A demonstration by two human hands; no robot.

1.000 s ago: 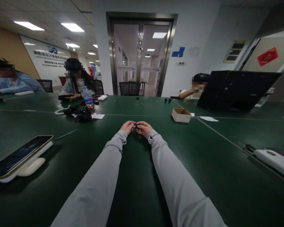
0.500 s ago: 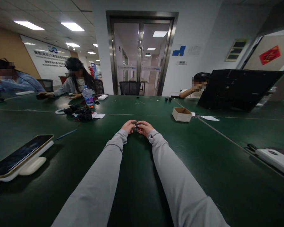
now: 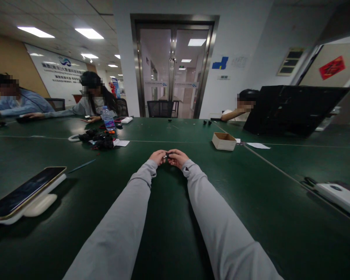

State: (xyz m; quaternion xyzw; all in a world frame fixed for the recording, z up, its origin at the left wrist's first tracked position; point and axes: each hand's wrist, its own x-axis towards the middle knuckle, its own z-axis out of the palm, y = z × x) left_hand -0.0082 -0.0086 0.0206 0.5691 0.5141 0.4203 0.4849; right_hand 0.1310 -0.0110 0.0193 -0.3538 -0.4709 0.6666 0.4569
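Observation:
Both of my hands meet above the green table in the middle of the view, arms stretched forward in grey sleeves. Between the fingertips is a small dark piece (image 3: 167, 155) with a bright, metal-looking spot; it is too small for me to name its kind. My left hand (image 3: 158, 157) pinches it from the left, fingers closed. My right hand (image 3: 178, 158) grips it from the other side, its fingers bent and thumb pressed in. The fingers cover most of the piece.
On the green table (image 3: 236, 202) stand a small wooden box (image 3: 224, 141), a pile of black parts (image 3: 100, 139) and a water bottle (image 3: 108, 118). A phone (image 3: 26, 192) leans on a stand at left. A black monitor (image 3: 294, 111) is at right. Several people sit across.
My fingers have shifted slightly around the small dark piece, and a bright spot on it shows more. Across the table, a person's arm has reached further left.

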